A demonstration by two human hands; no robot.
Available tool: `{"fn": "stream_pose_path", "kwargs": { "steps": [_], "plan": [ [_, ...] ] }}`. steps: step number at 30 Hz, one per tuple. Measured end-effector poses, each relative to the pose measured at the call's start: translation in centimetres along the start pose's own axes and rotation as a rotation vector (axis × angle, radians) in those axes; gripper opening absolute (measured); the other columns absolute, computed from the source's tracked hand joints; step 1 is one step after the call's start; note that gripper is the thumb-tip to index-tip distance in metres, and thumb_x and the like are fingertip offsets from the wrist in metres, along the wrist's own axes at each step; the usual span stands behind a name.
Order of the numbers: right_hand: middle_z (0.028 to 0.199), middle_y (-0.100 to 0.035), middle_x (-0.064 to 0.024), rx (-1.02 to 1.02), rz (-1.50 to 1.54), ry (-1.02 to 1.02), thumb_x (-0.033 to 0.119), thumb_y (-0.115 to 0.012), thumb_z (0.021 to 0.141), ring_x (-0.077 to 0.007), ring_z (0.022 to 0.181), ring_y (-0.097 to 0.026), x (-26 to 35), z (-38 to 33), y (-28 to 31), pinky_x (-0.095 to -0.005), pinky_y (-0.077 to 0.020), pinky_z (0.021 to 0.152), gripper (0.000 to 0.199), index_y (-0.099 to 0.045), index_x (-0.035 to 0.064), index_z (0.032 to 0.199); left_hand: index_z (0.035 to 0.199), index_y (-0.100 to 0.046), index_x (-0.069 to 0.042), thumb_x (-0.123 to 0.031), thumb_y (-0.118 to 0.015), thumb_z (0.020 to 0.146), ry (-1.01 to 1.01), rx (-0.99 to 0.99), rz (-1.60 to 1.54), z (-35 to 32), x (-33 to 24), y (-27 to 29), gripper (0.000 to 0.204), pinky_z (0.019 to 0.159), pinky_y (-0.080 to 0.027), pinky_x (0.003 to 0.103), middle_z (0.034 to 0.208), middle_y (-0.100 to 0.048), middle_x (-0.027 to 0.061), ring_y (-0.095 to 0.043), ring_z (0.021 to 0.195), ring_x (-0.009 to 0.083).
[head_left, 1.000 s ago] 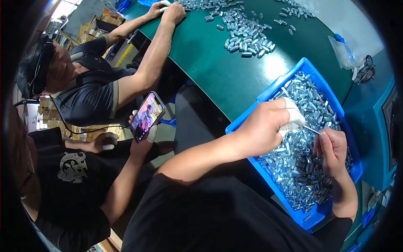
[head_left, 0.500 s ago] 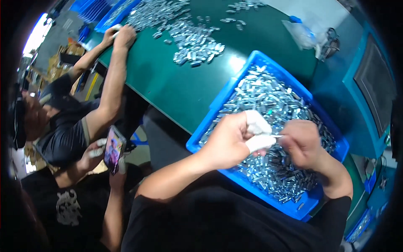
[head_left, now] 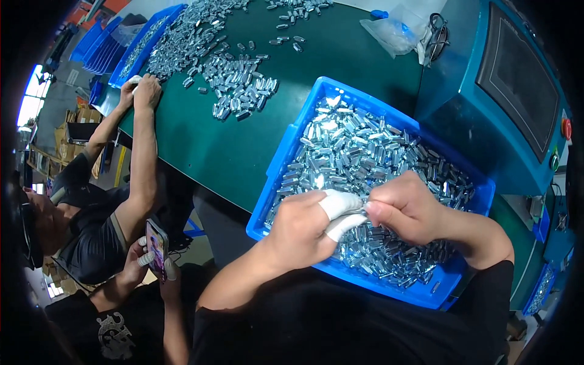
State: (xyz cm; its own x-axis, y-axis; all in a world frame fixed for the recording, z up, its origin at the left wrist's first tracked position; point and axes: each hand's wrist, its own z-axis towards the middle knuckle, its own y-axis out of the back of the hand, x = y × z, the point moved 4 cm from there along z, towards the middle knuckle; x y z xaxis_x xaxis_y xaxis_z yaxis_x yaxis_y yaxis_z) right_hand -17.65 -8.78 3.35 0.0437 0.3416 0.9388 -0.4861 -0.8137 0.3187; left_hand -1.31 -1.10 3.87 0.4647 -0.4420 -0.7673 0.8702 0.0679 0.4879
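my left hand point(head_left: 302, 226) and right hand point(head_left: 406, 207) pinch one small metal piece point(head_left: 362, 211) together over the blue bin point(head_left: 286, 155), frame centre.

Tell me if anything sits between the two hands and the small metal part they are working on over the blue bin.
Nothing visible does. The left hand, with white covers on two fingertips, and the right hand both pinch the small metal part directly. They meet just above the blue bin of loose metal pieces.
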Motion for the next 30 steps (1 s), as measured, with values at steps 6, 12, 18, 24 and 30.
{"fn": "stream_pose_path", "kwargs": {
  "steps": [6,12,18,24,30],
  "plan": [
    [0.052,-0.053,-0.003,-0.157,-0.004,-0.034,0.019,-0.047,0.102,-0.0136,0.044,-0.052,0.3,-0.2,1.8,-0.0286,-0.0389,0.045,0.041,-0.056,0.0052,0.064,0.093,-0.07,0.001,-0.003,-0.074,0.081,0.068,0.004,0.089,-0.1,1.4,4.0,0.013,0.077,-0.054,0.031,0.096,-0.071,0.0157,-0.07,0.089,0.0255],
    [0.053,-0.055,-0.0032,-0.148,-0.088,0.001,0.019,-0.048,0.101,-0.013,0.045,-0.053,-0.1,-0.3,1.7,-0.0276,-0.0397,0.045,0.04,-0.057,0.004,0.065,0.098,-0.071,-0.003,-0.009,-0.075,0.08,0.257,-0.329,0.633,1.5,10.3,9.3,0.019,0.084,-0.05,0.041,0.099,-0.068,0.016,-0.063,0.095,0.0346],
    [0.055,-0.056,-0.004,-0.139,-0.051,-0.046,0.014,-0.048,0.098,-0.0139,0.046,-0.054,0.5,0.2,1.4,-0.0284,-0.0398,0.046,0.036,-0.057,0.003,0.065,0.092,-0.07,-0.004,-0.011,-0.076,0.079,0.241,-0.29,0.843,0.5,14.3,10.0,0.016,0.083,-0.047,0.044,0.093,-0.064,0.0153,-0.058,0.094,0.0352],
    [0.054,-0.054,-0.0042,-0.11,-0.035,-0.073,0.016,-0.047,0.099,-0.0127,0.044,-0.051,0.7,0.0,0.9,-0.0275,-0.0375,0.045,0.038,-0.055,0.0021,0.065,0.091,-0.069,-0.005,-0.009,-0.075,0.078,0.201,-0.253,0.748,0.5,15.0,9.5,0.015,0.079,-0.047,0.043,0.085,-0.065,0.0133,-0.06,0.086,0.033],
    [0.053,-0.052,-0.0037,-0.133,0.009,-0.144,0.022,-0.044,0.103,-0.0104,0.043,-0.047,-1.0,-0.3,0.4,-0.0259,-0.0369,0.044,0.041,-0.05,0.0044,0.066,0.115,-0.067,-0.005,-0.006,-0.068,0.089,0.281,-0.327,0.162,0.1,11.4,8.0,0.025,0.079,-0.051,0.031,0.093,-0.069,0.0065,-0.065,0.09,0.0179]
  ]
}}
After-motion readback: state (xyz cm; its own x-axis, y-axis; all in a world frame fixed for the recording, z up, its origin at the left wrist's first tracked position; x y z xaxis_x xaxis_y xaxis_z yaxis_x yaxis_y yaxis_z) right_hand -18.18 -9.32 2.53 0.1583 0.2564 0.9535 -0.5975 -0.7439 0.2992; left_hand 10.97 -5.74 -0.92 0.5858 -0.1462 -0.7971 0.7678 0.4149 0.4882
